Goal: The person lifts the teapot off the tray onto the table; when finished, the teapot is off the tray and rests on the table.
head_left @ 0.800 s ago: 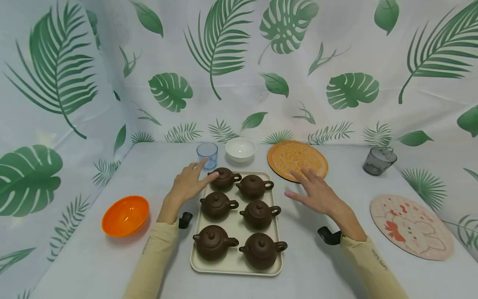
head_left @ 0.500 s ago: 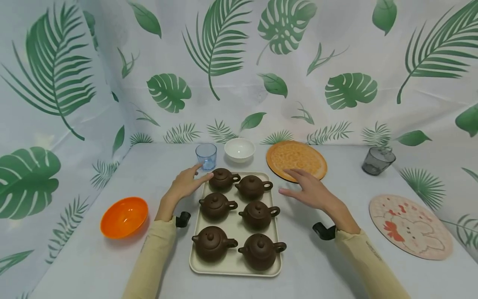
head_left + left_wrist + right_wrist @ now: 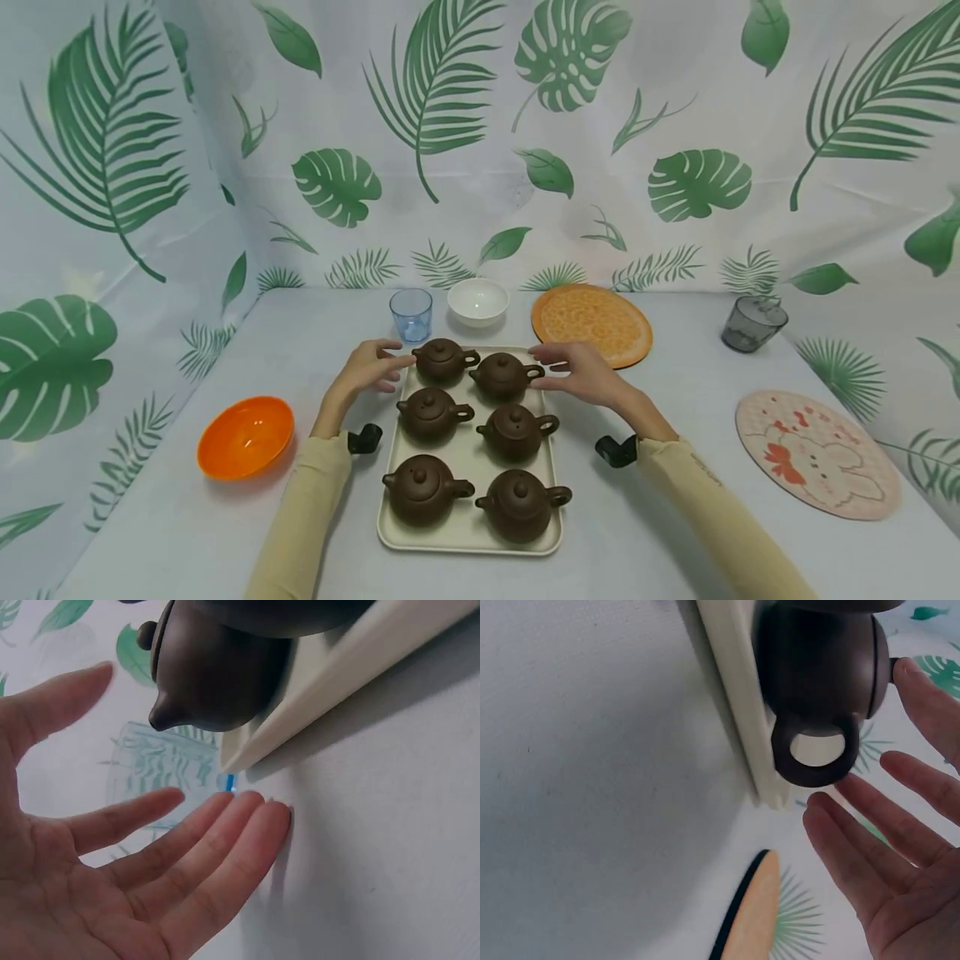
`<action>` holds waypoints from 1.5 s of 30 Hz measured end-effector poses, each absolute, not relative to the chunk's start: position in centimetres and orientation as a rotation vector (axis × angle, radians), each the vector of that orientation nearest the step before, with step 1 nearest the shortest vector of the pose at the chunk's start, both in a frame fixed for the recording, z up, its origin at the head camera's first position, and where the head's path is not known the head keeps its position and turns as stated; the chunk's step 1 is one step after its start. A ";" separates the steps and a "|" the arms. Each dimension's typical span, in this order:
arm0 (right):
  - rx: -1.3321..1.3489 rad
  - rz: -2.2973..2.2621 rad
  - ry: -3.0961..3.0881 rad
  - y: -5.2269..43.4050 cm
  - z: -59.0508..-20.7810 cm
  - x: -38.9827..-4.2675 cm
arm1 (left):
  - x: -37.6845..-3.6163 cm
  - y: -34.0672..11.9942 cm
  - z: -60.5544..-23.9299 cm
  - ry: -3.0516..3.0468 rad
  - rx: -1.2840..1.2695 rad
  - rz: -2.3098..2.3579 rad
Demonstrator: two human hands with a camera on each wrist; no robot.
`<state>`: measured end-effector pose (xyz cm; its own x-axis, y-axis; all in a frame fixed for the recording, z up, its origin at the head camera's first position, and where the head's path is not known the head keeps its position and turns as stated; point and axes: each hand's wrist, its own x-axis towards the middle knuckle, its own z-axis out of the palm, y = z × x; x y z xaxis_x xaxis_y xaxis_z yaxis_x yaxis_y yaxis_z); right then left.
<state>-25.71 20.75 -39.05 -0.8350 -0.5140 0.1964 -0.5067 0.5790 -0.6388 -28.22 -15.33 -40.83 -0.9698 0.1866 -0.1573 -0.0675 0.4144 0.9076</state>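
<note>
Left hand (image 3: 366, 367) just beside the far left corner of the tray (image 3: 471, 550): fingers loosely extended, thumb spread away, nothing held. Right hand (image 3: 581, 372) opposite, by the far right corner: fingers extended with a slight bend, apart from the thumb, nothing held either.

Key relation, probably: tray between the hands, to the right of the left one, to the left of the right one. Long axis running away from the body, one long side toward each hand. Little to choose for nearness; cannot tell about contact.

On the tray, six brown teapots (image 3: 516, 432), upright, two columns of three, spouts left, handles right. Far left teapot (image 3: 440, 362) spout-first toward the left thumb; far right teapot (image 3: 500, 377) handle-first toward the right fingers.

Past the far end: blue glass (image 3: 411, 315), white bowl (image 3: 478, 302), orange round mat (image 3: 592, 318). Well apart: orange bowl (image 3: 246, 437) left; dark glass (image 3: 752, 325), pink mat (image 3: 817, 458) right.
</note>
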 end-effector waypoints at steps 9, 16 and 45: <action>-0.830 -1.224 2.723 20.1 -39.9 -26.4 | -28.3 -15.2 -41.6 2.259 0.027 1.730; -0.860 -1.209 2.790 19.9 -40.7 -26.9 | -28.5 -15.1 -42.7 2.279 0.045 1.748; -0.800 -1.267 2.779 19.6 -40.6 -27.3 | -28.3 -15.1 -42.8 2.268 0.050 1.772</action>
